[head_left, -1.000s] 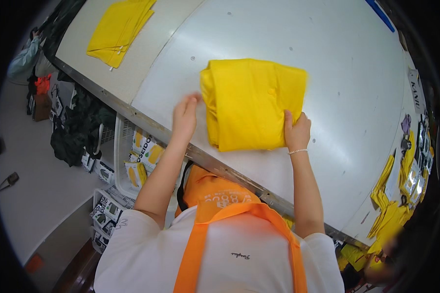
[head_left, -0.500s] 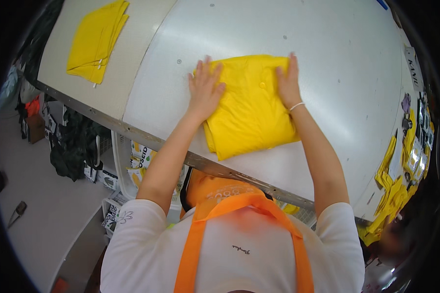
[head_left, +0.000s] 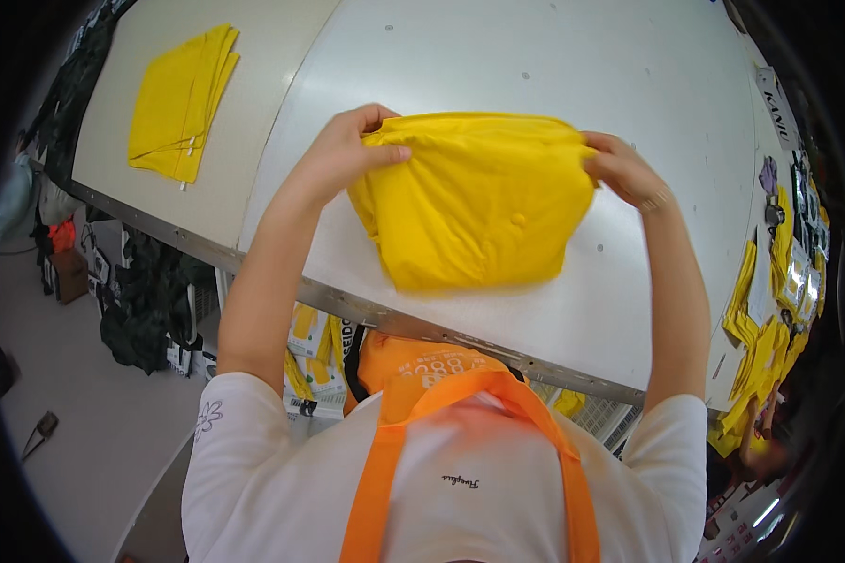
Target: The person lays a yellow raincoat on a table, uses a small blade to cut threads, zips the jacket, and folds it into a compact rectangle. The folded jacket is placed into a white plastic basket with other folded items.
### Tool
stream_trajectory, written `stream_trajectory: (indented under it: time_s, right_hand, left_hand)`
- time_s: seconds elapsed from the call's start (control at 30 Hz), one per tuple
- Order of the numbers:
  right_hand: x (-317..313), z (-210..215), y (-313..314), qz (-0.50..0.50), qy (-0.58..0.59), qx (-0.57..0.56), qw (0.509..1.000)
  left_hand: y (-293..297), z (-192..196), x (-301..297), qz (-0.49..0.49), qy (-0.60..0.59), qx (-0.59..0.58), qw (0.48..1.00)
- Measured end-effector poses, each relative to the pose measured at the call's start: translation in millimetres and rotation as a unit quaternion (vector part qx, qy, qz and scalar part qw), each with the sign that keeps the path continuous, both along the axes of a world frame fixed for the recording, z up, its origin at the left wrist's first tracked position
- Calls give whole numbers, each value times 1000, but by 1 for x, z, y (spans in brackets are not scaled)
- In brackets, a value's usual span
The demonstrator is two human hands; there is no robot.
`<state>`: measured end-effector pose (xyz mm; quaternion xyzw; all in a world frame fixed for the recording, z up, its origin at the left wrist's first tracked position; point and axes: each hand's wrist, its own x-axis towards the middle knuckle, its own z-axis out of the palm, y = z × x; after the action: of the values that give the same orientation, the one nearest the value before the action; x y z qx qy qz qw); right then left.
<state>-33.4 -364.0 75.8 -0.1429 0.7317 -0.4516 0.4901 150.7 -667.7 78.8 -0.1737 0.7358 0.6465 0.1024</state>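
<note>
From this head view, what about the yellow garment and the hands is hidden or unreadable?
- Left hand fingertips: tucked behind the folded yellow garment.
- Right hand fingertips: hidden in the garment's edge.
- Garment's underside: faces the white table.
- Yellow pile at right: blurred by the fisheye rim.

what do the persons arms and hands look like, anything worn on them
Both forearms are bare below short white sleeves. The left sleeve carries a small flower outline drawn in thin lines. The left hand has nothing on it. The right hand is bare too, with a thin pale band round its wrist.
</note>
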Motion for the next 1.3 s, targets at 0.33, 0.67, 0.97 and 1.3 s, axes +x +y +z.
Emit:
stream_trajectory:
  time_s: [0.33, 0.67, 0.97, 1.3]
  right_hand:
    - [199, -62, 117, 122, 499, 28, 858]
    - [164, -22, 68, -39, 455, 21, 889]
    - [193, -116, 25, -45, 592, 188, 783]
    - [217, -118, 72, -227, 241, 167, 929]
  left_hand:
    - [135, -101, 163, -209, 251, -418, 848]
    - [129, -28, 93, -53, 209, -567, 795]
    - [139, -124, 72, -45, 154, -528, 834]
    - [152, -105, 153, 187, -191, -62, 962]
